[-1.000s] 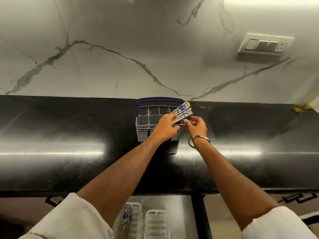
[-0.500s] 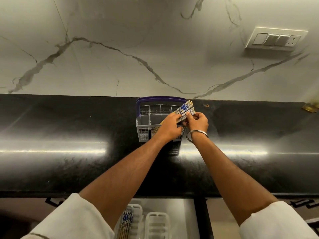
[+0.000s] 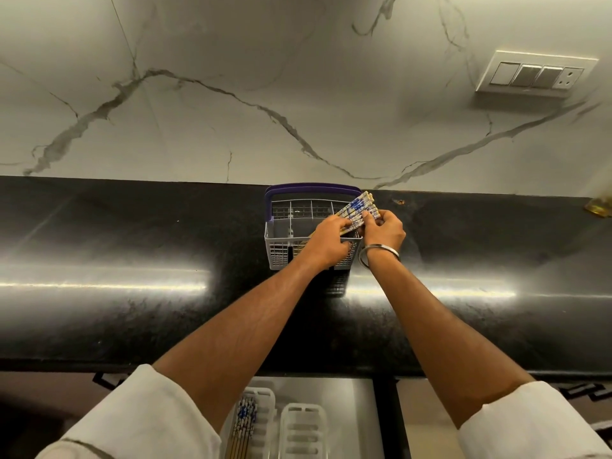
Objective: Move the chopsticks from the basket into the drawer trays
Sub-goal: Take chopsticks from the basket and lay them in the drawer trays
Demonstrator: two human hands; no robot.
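Glossy black stone countertop (image 3: 132, 260) under white veined marble wall (image 3: 231, 94), white switch plate (image 3: 536, 72) upper right. Left hand (image 3: 326, 241) and right hand (image 3: 384, 231) both gripping blue-patterned wooden chopsticks (image 3: 357, 208) above grey plastic purple-handled basket (image 3: 281, 250); white slotted drawer trays (image 3: 303, 429) below counter edge

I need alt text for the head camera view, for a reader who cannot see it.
Both hands, left hand and right hand, hold a bundle of blue-patterned chopsticks above a grey basket on a black counter. Below, an open drawer shows two white trays, the left one already holding chopsticks.
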